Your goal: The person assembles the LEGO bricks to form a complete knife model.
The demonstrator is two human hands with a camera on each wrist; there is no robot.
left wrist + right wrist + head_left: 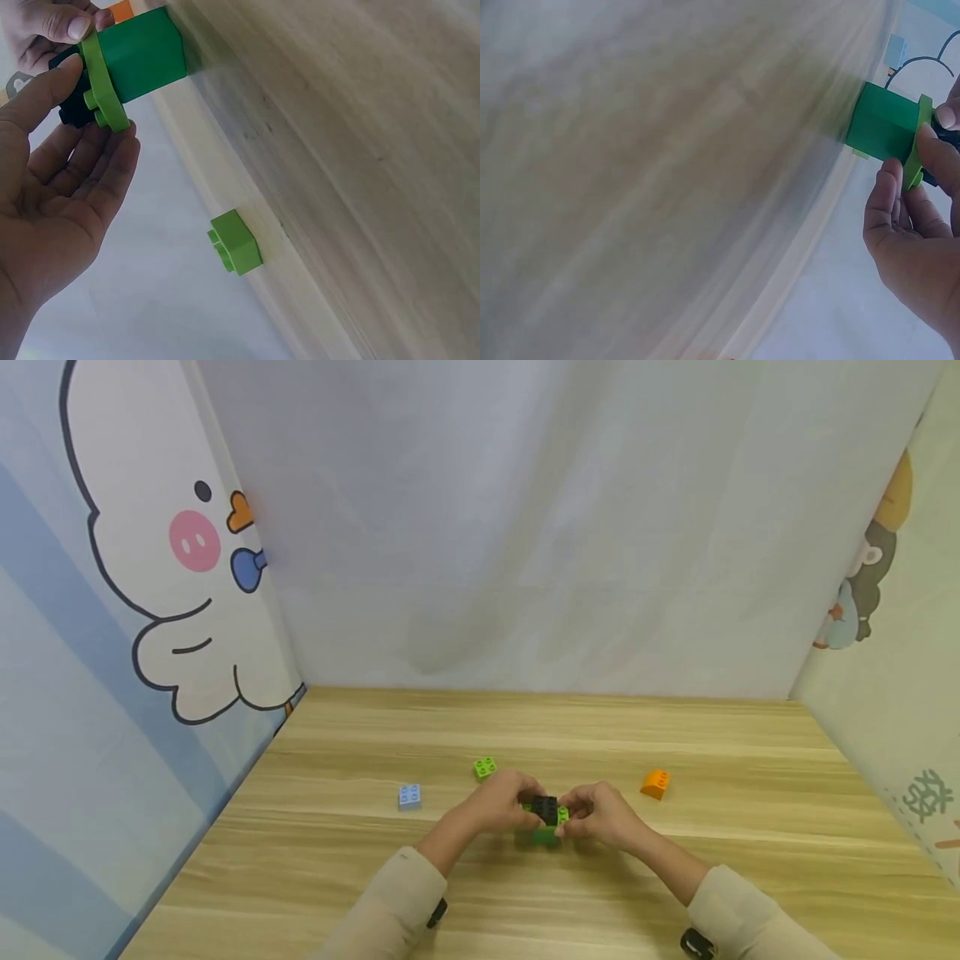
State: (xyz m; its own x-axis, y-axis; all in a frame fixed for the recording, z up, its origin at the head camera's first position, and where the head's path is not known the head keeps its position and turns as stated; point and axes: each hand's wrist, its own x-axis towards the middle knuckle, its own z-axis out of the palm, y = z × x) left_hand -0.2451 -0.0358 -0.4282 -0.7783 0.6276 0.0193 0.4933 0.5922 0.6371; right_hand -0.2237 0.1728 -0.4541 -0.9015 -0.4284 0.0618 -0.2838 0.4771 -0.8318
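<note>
On the table stands a small stack: a dark green block (146, 56) at the bottom, a thin light green plate (103, 86) with studs above it, and a black brick (545, 808) on top. My left hand (501, 803) holds the black brick from the left, its thumb against the brick in the left wrist view and its fingers curved behind. From the other side my right hand (606, 818) pinches the plate's right end between thumb and fingers, as the right wrist view shows. Fingers cover part of the black brick and plate.
Behind my left hand lies a light green brick (485, 767). Farther left is a light blue brick (409, 797). An orange brick with a curved side (656, 784) rests to the right. Hanging cloth (525, 568) borders the wooden table (360, 868) at the back and sides.
</note>
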